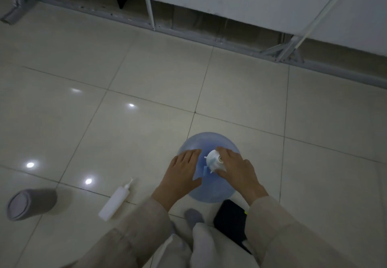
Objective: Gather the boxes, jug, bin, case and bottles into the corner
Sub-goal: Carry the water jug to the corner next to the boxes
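Flat, open fingers (189, 154) of both hands are pressed on the jug (209, 192); nothing is gripped, so it could tip.

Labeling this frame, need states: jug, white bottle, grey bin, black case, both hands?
jug: upright, white cap on
white bottle: lying on floor
grey bin: tipped on its side
black case: on floor, partly hidden
left hand: flat on jug
right hand: resting at cap
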### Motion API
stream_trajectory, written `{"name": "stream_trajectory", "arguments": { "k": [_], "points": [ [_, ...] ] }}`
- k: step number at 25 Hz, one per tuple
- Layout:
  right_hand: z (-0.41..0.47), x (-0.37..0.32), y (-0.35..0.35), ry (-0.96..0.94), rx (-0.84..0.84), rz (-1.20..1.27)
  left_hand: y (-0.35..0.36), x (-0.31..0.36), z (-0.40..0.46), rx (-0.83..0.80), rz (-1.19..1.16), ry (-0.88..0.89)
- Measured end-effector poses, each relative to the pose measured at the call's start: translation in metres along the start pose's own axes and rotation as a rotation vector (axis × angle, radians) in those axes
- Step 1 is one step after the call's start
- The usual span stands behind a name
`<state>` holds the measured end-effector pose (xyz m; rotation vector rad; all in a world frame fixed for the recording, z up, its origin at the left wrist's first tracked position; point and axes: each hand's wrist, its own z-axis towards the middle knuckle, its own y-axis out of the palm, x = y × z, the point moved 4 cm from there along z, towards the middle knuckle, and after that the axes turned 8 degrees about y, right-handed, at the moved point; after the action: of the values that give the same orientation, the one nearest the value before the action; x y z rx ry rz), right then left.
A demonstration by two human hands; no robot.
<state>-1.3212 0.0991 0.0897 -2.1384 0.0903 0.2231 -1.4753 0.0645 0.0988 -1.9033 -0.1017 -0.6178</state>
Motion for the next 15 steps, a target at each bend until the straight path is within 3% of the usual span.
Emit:
{"name": "stream_trajectory", "arguments": {
  "k": [6,9,15],
  "points": [
    [0.030,0.015,0.008,-0.003,-0.050,0.192,0.048,0.003,0.061,-0.103,-0.304,-0.007],
    [0.033,0.016,0.012,-0.033,-0.030,0.240,0.060,0.004,0.067,-0.026,-0.460,-0.082],
    [0.021,-0.005,0.018,-0.203,-0.016,0.102,0.053,-0.003,0.035,0.183,-0.429,-0.197]
  ]
}}
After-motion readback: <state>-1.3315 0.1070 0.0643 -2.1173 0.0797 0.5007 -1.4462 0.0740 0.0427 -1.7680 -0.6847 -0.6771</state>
